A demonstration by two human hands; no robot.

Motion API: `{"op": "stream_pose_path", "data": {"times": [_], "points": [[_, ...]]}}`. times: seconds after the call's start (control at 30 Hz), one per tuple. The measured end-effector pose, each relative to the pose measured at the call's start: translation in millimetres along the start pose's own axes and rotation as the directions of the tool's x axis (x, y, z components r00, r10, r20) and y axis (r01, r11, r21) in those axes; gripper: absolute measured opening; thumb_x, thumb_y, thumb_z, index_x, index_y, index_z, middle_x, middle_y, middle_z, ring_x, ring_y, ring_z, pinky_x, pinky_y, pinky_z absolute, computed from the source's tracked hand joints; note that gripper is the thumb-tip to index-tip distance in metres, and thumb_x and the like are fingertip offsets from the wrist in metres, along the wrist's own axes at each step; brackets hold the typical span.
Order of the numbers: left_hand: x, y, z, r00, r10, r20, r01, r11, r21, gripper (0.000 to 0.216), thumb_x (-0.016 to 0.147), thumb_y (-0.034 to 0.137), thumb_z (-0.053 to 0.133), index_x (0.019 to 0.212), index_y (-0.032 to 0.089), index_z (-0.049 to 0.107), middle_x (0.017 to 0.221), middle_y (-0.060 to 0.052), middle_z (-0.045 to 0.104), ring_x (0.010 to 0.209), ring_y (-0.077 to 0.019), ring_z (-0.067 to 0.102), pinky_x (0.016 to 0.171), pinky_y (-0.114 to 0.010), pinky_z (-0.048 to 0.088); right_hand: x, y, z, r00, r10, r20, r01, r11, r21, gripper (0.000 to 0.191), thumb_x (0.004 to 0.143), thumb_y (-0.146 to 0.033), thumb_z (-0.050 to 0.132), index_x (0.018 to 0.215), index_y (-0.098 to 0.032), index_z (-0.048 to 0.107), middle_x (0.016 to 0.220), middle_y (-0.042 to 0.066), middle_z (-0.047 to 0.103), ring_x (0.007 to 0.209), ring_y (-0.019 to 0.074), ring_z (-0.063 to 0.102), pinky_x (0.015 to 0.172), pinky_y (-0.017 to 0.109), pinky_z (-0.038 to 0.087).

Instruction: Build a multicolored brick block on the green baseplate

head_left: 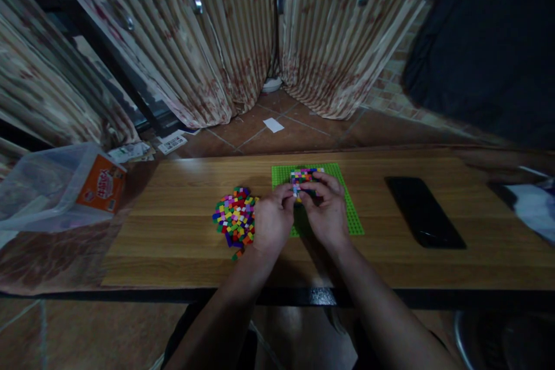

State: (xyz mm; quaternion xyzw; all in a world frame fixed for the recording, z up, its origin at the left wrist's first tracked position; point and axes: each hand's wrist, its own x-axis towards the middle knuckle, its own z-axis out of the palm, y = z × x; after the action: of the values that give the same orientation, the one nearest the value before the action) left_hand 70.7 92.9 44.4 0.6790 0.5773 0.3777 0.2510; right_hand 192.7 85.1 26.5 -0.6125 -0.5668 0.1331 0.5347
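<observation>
A green studded baseplate (351,214) lies on the wooden table, with a small structure of colourful toy bricks (303,174) near its far edge. My left hand (274,217) is closed in a pinch at the structure's near left side. From the right, my right hand (328,211) bends over the plate, thumb and forefinger pinched at the same spot. Small light-blue and white toy bricks (296,189) show between the two sets of fingertips. Just left of my left hand is a heap of loose multicoloured bricks (234,217). My hands hide part of the structure and plate.
A black phone-like slab (425,212) lies on the table (173,231) to the right. A clear plastic tub (47,185) with an orange label stands beyond the left end. Striped curtains (234,40) hang behind, and a white paper (273,125) lies on the tiled floor.
</observation>
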Motion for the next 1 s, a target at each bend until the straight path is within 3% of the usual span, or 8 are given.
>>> {"op": "stream_pose_path", "data": {"times": [0.3, 0.73, 1.0], "points": [[-3.1, 5.4, -2.1, 0.995, 0.015, 0.101, -0.044, 0.954, 0.297, 0.032, 0.094, 0.023, 0.050, 0.124, 0.022, 0.062, 0.105, -0.009, 0.077, 0.088, -0.0220, 0.073, 0.082, -0.030, 0.053, -2.3, -1.4, -1.3, 1.000, -0.027, 0.012, 0.027, 0.999, -0.032, 0.014, 0.085, -0.026, 0.061, 0.089, -0.024, 0.074, 0.120, 0.009, 0.062, 0.118, 0.0275, 0.053, 0.101, 0.051, 0.042], [-8.4, 1.7, 2.8, 0.997, -0.023, 0.077, 0.001, 0.963, 0.271, 0.033, 0.095, 0.025, 0.048, 0.127, 0.019, 0.058, 0.097, -0.010, 0.077, 0.084, -0.0214, 0.073, 0.079, -0.029, 0.053, 3.7, 1.7, -11.1, 0.999, -0.044, 0.016, 0.044, 0.998, 0.037, 0.019, 0.090, -0.029, 0.055, 0.090, -0.024, 0.073, 0.114, 0.008, 0.066, 0.111, 0.0244, 0.059, 0.100, 0.047, 0.046], [-8.1, 0.1, 2.8, 0.996, 0.064, 0.058, -0.079, 0.949, 0.306, 0.025, 0.096, 0.025, 0.048, 0.110, 0.020, 0.067, 0.096, -0.008, 0.076, 0.083, -0.0195, 0.072, 0.076, -0.027, 0.051, 5.4, 4.3, -12.6, 0.999, -0.049, 0.021, 0.048, 0.997, 0.055, 0.017, 0.090, -0.030, 0.056, 0.089, -0.025, 0.073, 0.111, 0.008, 0.067, 0.108, 0.0238, 0.061, 0.098, 0.046, 0.047]]}}
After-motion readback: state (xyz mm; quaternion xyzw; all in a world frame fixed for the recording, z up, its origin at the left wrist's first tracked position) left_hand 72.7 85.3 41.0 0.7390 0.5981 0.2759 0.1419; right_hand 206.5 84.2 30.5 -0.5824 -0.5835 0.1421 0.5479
